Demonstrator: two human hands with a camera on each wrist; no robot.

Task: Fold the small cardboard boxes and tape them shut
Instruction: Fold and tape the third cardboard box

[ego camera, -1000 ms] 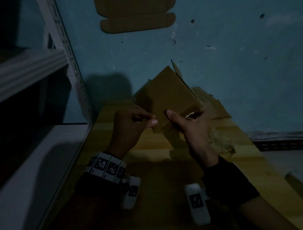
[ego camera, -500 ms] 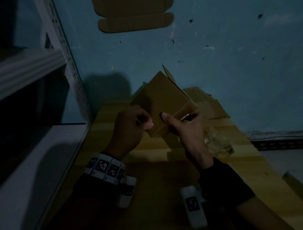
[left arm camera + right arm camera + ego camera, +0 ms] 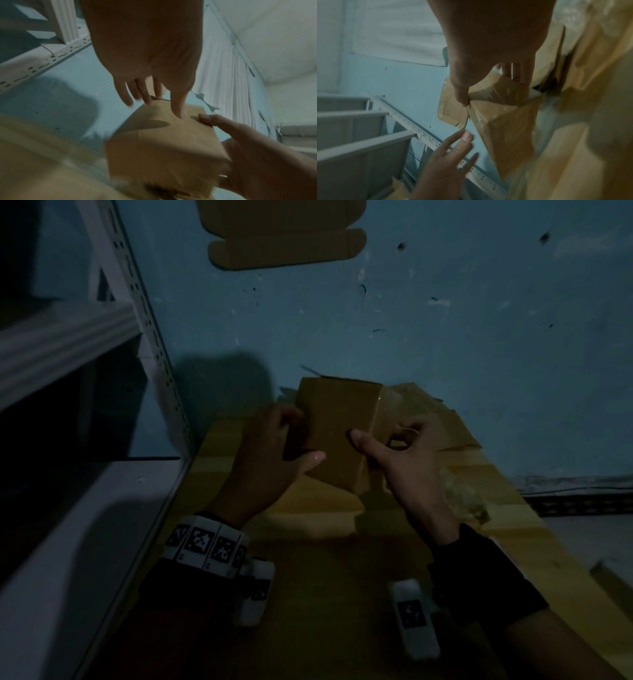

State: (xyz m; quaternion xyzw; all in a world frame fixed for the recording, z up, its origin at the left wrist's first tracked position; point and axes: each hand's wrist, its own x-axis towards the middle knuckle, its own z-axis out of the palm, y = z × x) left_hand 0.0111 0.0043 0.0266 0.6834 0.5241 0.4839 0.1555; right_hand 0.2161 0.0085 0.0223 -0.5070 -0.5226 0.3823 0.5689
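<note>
The cardboard box (image 3: 337, 436) is held in the air above the far end of the wooden table (image 3: 318, 577), close to the blue wall (image 3: 445, 344). It is gripped by the right hand (image 3: 407, 463), the thumb laid on the upper face and the fingers curled round the right end. In the right wrist view, clear tape (image 3: 494, 89) is seen glinting over that end, under the thumb and fingers; in the head view only a faint sheen is visible there. The left hand (image 3: 270, 453) is spread loosely at the box's left side, its fingers fairly straight. In the left wrist view its index fingertip is seen pressing the top face near the far edge, while the right wrist view shows the other fingers apart from the cardboard. That view is blurred, so contact by them cannot be settled.

Flat cardboard pieces (image 3: 445, 422) are stacked at the table's far right corner, just behind the right hand, with crumpled plastic (image 3: 462, 501) beside them along the right edge. A white metal shelf rack (image 3: 61, 344) stands against the table's left edge. A flat cardboard cut-out (image 3: 284, 244) is fixed high on the wall. The near part of the table is left bare.
</note>
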